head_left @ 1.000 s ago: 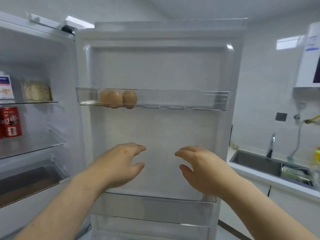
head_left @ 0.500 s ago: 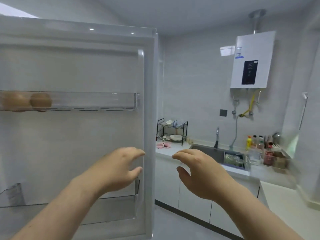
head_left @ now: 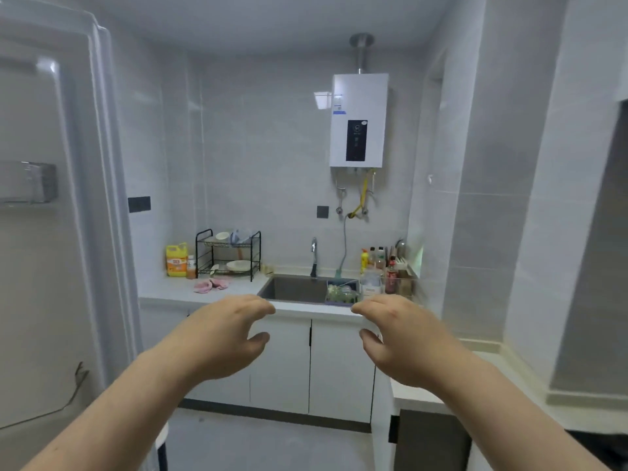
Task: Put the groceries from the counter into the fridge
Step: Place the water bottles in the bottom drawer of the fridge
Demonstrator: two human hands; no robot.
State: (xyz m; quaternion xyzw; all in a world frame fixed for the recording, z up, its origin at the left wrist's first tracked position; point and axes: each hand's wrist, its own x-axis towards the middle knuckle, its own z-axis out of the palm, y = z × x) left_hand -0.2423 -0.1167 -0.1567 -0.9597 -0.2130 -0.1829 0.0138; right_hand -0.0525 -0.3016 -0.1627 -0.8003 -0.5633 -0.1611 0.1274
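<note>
The open fridge door (head_left: pixel 51 232) fills the left edge, with a clear door shelf (head_left: pixel 27 181) on it. My left hand (head_left: pixel 221 338) and my right hand (head_left: pixel 404 345) are raised in front of me, both empty, fingers curled and apart. Across the room, the white counter (head_left: pixel 176 290) runs along the far wall. A clear bag of greens (head_left: pixel 341 294) sits at the right end of the sink (head_left: pixel 295 288), beside a clear container (head_left: pixel 372 287) and several bottles (head_left: pixel 390 270).
On the counter stand a yellow detergent jug (head_left: pixel 176 260), a black dish rack (head_left: pixel 228 254) with dishes and a pink cloth (head_left: pixel 211 285). A water heater (head_left: pixel 359 120) hangs above the tap (head_left: pixel 314 254). White cabinets (head_left: pixel 312 365) sit below; a second counter (head_left: pixel 492 382) runs along the right.
The view has swung right, away from the fridge interior and door shelf with eggs, toward the sink counter. Both hands stay raised and empty.
</note>
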